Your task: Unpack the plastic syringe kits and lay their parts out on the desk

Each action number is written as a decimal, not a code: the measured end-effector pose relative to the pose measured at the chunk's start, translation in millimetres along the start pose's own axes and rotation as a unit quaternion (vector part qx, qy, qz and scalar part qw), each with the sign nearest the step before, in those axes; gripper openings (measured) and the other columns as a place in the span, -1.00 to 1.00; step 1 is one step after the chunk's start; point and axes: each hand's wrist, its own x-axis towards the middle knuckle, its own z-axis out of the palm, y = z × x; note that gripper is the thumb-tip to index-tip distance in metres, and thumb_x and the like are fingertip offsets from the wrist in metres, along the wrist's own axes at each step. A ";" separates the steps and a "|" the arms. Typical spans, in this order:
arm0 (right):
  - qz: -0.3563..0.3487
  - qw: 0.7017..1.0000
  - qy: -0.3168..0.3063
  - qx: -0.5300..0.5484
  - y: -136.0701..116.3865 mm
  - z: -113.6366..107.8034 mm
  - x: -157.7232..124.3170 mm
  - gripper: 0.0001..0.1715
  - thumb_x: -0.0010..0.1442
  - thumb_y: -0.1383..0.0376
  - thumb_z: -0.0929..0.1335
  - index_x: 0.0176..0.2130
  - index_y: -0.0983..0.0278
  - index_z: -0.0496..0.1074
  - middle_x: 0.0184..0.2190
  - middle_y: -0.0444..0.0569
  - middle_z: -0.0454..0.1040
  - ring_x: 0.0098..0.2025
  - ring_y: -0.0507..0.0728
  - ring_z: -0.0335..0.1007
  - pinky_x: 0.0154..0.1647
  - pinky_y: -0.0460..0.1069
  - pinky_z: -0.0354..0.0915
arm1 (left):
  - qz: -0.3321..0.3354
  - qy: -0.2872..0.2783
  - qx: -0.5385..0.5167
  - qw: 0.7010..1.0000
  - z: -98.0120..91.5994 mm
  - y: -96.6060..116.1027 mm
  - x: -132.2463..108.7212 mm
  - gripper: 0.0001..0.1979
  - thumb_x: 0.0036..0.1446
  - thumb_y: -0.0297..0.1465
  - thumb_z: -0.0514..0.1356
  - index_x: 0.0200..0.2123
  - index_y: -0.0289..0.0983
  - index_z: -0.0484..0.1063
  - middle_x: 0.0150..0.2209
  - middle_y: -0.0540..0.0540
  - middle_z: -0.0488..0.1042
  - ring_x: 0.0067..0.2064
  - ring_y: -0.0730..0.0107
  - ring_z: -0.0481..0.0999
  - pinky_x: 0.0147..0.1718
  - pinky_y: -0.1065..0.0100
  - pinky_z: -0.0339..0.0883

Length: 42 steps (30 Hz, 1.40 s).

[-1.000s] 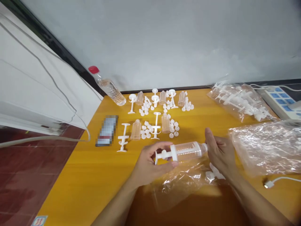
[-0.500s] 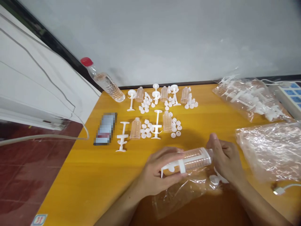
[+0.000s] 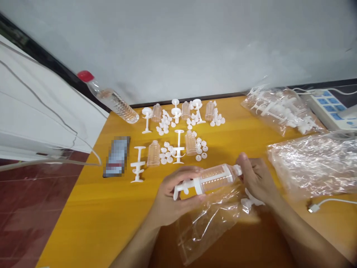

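A clear, ridged plastic icing syringe (image 3: 216, 179) with a white plunger and collar lies tilted between my hands. My left hand (image 3: 174, 197) is closed round its collar end, thumb below and fingers above. The narrow neck at the other end sits in my right hand (image 3: 258, 178), whose thumb points up beside it. What the right fingertips pinch there is partly hidden. Beneath the syringe hangs a crinkled clear bag (image 3: 208, 227). White plastic pieces (image 3: 251, 201) show at the bag's end, under my right hand.
Clear barrels (image 3: 153, 153), white plungers (image 3: 138, 163) and small white nozzles (image 3: 166, 153) lie in groups across the yellow table. A phone (image 3: 116, 156) and a red-capped water bottle (image 3: 118, 106) are left. Rightward are bagged parts (image 3: 281, 108), clear wrapping (image 3: 312, 163), a power strip (image 3: 331, 108) and a cable plug (image 3: 314, 208).
The view has shifted, so the table things appear farther left. Both hands still hold the syringe; more of its narrow neck now shows beside my right hand, and more of the bag is visible below.
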 end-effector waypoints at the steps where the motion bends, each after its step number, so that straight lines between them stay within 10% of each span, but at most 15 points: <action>1: 0.043 0.998 -0.047 0.028 -0.6 -1.4 0.3 -0.27 0.49 -0.07 0.15 -0.59 0.23 -0.10 -0.68 -0.20 -0.11 -0.63 -0.06 -0.19 -0.62 -0.06 -0.18 | 0.019 -0.004 0.014 1.000 -3.1 1.9 -0.4 -0.55 -0.10 -0.52 0.54 -0.09 -0.11 0.67 -0.02 -0.09 0.65 0.02 0.27 0.63 0.03 0.35 0.51; 10: -0.196 0.979 0.037 -0.029 -0.4 0.6 2.5 -0.50 0.49 0.16 0.23 -0.49 0.24 0.16 -0.61 -0.17 0.14 -0.57 -0.04 0.05 -0.52 -0.07 0.02 | -0.232 0.006 -0.142 0.962 -1.2 -9.5 7.4 -0.51 0.03 -0.01 0.46 -0.22 -0.34 0.60 -0.44 -0.11 0.59 -0.52 0.40 0.55 -0.52 0.42 0.46; 16: 0.032 0.997 -0.052 0.047 3.8 -5.3 -2.7 -0.31 0.49 -0.06 0.16 -0.56 0.25 0.07 -0.66 -0.17 0.07 -0.61 -0.04 -0.02 -0.58 -0.07 -0.03 | 0.010 -0.001 0.006 1.000 -7.9 -1.3 2.9 -0.57 -0.10 -0.49 0.55 -0.11 -0.13 0.66 0.00 -0.12 0.64 0.04 0.20 0.61 0.03 0.28 0.52; 19: 0.042 0.996 -0.059 0.061 3.1 -5.3 -1.7 -0.32 0.48 -0.04 0.21 -0.55 0.25 -0.02 -0.65 -0.20 -0.07 -0.60 -0.05 -0.18 -0.59 -0.06 -0.13 | -0.055 0.003 -0.008 0.998 -11.5 -2.5 3.4 -0.58 -0.04 -0.39 0.54 -0.06 -0.16 0.65 -0.11 -0.12 0.64 -0.14 0.27 0.65 -0.14 0.32 0.57; 23: -0.061 0.996 -0.064 0.029 2.5 -8.0 2.8 -0.52 0.49 0.09 0.24 -0.43 0.26 0.30 -0.54 -0.15 0.26 -0.50 -0.02 0.16 -0.45 -0.09 0.15 | -0.180 0.019 -0.123 0.976 -12.9 -7.6 6.1 -0.50 0.04 -0.12 0.49 -0.04 -0.27 0.59 -0.30 -0.10 0.59 -0.40 0.34 0.60 -0.39 0.34 0.55; 30: -0.014 0.992 -0.112 0.060 6.5 -13.0 4.6 -0.64 0.45 0.09 0.30 -0.30 0.26 0.43 -0.46 -0.11 0.48 -0.43 -0.01 0.39 -0.38 -0.12 0.30 | -0.152 0.059 -0.004 0.987 -8.4 4.3 6.6 -0.45 -0.18 -0.32 0.60 -0.04 -0.20 0.66 -0.36 0.00 0.54 -0.39 0.49 0.49 -0.38 0.51 0.45; 35: 0.003 0.984 -0.165 0.064 4.8 -18.2 4.6 -0.59 0.42 0.09 0.34 -0.38 0.28 0.46 -0.51 -0.11 0.48 -0.47 -0.02 0.36 -0.46 -0.13 0.25 | -0.224 0.032 -0.082 0.971 -10.7 0.7 12.4 -0.52 -0.09 -0.09 0.54 -0.22 -0.33 0.62 -0.41 -0.09 0.59 -0.46 0.42 0.54 -0.46 0.44 0.49; 42: -0.030 0.991 -0.084 0.103 0.3 -17.4 2.7 -0.84 0.30 0.18 0.47 -0.18 0.22 0.56 -0.34 -0.08 0.59 -0.36 0.00 0.48 -0.37 -0.12 0.37 | -0.268 0.029 -0.127 0.955 -13.0 -3.3 14.9 -0.49 -0.10 -0.03 0.53 -0.31 -0.34 0.57 -0.48 -0.08 0.57 -0.54 0.45 0.51 -0.54 0.46 0.43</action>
